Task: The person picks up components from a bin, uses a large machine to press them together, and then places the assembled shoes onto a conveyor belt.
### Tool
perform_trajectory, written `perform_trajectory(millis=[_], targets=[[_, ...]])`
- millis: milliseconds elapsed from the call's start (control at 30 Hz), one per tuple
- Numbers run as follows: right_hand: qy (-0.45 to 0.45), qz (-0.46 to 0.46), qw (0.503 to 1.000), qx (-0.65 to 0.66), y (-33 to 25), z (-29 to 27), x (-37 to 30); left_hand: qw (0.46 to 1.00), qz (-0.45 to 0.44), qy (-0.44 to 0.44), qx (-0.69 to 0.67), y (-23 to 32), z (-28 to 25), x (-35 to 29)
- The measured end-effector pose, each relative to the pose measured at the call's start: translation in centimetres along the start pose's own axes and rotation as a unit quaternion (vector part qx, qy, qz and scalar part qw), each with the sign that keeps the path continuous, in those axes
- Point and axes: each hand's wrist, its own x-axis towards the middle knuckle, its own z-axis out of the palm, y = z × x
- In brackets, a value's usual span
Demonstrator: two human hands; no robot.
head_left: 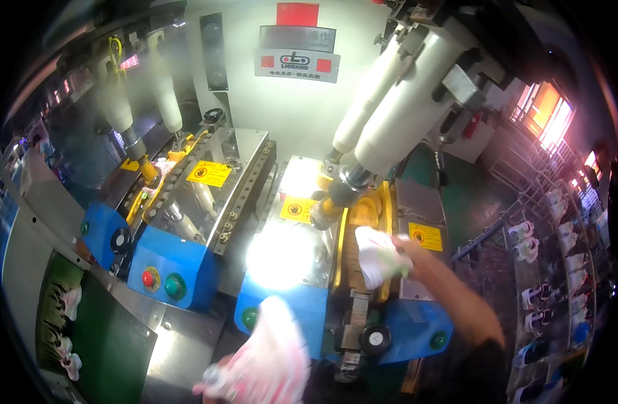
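Note:
My right hand [407, 252] is closed around one end of a white shoe [378, 258], held over the yellow-sided right-hand bay [388, 215] of a pressing machine. Above this bay stands a thick white press cylinder [403, 114] with a yellowish-brown tip. Close to me at the lower edge, a white and pink shoe [272, 357] is held up, tilted. My left hand grips it from below and is almost wholly hidden. In the left-hand bay, another light shoe [162, 168] sits beneath a yellow-tipped press rod [147, 172].
Blue control housings with a red button [149, 278] and a green button [175, 286] front the machine. A green conveyor belt [114, 330] runs at lower left, with shoes [68, 357] beside it. Racks of shoes [524, 241] stand at right. Glare [280, 256] covers part of the machine.

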Motion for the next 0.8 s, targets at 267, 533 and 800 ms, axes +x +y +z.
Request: perform_trajectory(millis=[267,533,800], targets=[[0.201,-0.348,0.728,-0.555,6.7,2.6,11.0,0.915,0.021,0.401,-0.040,-16.0,-19.5,-13.3],[0.264,-0.323,0.752,-0.510,5.8,6.8,7.5,0.843,-0.169,0.510,-0.027,-8.5,-13.2,-10.4],[0.263,-0.347,0.684,-0.585,5.2,10.6,0.2,0.940,-0.158,0.302,-0.026,-10.2,-21.0,0.4]])
